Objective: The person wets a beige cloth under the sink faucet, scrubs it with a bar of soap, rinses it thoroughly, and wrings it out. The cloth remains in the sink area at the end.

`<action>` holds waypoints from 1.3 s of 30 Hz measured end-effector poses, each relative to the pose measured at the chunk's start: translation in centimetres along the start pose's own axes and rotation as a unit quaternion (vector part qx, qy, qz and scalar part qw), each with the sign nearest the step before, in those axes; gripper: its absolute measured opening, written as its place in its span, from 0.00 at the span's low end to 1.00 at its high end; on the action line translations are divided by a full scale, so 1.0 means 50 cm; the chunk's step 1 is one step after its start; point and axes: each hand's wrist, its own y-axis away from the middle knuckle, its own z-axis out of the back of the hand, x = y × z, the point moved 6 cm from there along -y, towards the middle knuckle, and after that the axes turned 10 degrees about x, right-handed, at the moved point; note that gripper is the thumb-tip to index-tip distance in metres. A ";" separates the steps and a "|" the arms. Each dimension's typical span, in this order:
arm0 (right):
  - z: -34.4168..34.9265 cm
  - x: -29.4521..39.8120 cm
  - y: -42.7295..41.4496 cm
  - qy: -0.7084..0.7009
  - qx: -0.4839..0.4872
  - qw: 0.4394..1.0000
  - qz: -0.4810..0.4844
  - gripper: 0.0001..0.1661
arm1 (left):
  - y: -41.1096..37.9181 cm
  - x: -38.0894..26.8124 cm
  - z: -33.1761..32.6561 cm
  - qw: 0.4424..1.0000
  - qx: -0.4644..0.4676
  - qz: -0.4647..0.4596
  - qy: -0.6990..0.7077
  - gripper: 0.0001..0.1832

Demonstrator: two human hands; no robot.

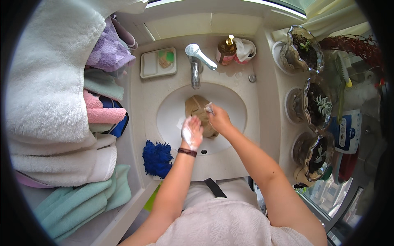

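A wet tan cloth item (200,115) lies in the white oval sink basin (167,107). My left hand (192,132) is held over its lower left side, palm up and fingers extended, with white lather on the palm and a dark bracelet at the wrist. On the right, my right hand (218,118) is curled with lather at its fingertips, pinching a small part of what looks like the cloth. The chrome faucet (195,72) stands behind the basin; no running water can be made out.
A soap dish (150,64) is at the back left, a pump bottle (226,50) at the back right. A blue shaggy cloth (157,159) lies on the front left counter. Towels (52,92) hang left; glass planters (318,104) line the right ledge.
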 end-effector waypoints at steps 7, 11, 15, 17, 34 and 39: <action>-0.120 0.133 0.178 0.110 0.012 0.992 0.067 0.14 | -0.060 0.065 0.126 0.957 -0.059 0.148 -0.242 0.23; -0.065 0.009 0.059 0.001 0.009 0.979 -0.204 0.20 | -0.082 0.111 0.104 0.989 0.150 0.000 -0.016 0.21; -0.086 0.095 0.094 0.087 -0.110 0.990 0.020 0.21 | -0.093 0.062 0.092 0.939 0.331 0.061 0.067 0.21; -0.122 0.138 0.146 0.048 -0.069 0.989 0.121 0.20 | -0.085 0.037 0.060 0.963 0.267 0.035 0.021 0.22; -0.117 -0.009 0.131 0.184 0.136 0.966 0.118 0.16 | -0.054 0.046 0.083 0.976 0.174 0.121 0.044 0.27; -0.138 0.060 0.131 0.124 0.104 0.987 -0.021 0.13 | -0.103 0.060 0.113 0.983 0.172 0.002 0.061 0.17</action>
